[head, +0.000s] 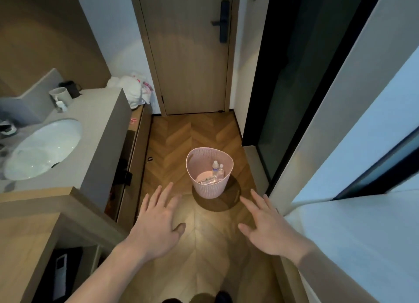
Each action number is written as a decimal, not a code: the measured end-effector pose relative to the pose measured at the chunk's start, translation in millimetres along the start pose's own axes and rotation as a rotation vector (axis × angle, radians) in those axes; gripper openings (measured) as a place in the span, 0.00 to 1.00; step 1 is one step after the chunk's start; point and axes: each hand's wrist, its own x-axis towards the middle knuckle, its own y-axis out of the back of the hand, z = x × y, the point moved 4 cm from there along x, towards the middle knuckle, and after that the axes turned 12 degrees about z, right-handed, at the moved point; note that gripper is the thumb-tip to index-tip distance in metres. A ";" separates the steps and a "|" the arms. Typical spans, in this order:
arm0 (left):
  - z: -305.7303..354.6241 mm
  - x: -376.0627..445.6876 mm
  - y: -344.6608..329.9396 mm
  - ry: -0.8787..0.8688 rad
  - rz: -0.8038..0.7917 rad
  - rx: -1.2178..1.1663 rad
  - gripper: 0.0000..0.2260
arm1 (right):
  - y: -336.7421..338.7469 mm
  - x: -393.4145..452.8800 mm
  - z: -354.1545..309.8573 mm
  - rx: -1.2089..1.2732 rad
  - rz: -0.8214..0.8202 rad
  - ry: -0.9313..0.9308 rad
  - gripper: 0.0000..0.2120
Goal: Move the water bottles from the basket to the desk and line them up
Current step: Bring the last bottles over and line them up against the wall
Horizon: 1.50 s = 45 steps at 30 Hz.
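Observation:
A pink perforated basket [205, 190] stands on the wooden floor in the middle of the view. Inside it are clear water bottles: two upright with white caps [215, 166] against the right wall, and one lying on the bottom [208, 181]. My left hand [156, 221] hovers to the basket's lower left, fingers spread and straight, holding nothing. My right hand [267, 225] hovers to its lower right, also spread and empty. Both hands are apart from the basket.
A grey counter [95, 121] with a white sink [43, 148] and a cup [60, 95] runs along the left, with a wooden desk surface [25, 234] nearer me. A closed door [188, 53] is ahead. A white bag [133, 89] sits past the counter.

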 end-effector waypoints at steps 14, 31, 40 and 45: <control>-48.2 205.9 -35.8 0.043 -0.109 -0.041 0.35 | 19.8 209.0 0.2 -0.049 -0.065 -0.051 0.37; -107.2 479.8 -132.7 -0.096 -0.345 -0.064 0.36 | 31.7 445.5 -6.3 0.079 -0.180 -0.276 0.36; -95.5 569.3 -180.4 0.030 -0.439 -0.105 0.34 | 22.4 557.4 38.7 0.086 -0.248 -0.244 0.35; -99.7 622.5 -219.3 0.115 -0.474 -0.087 0.34 | 2.2 629.1 67.5 0.098 -0.308 -0.204 0.31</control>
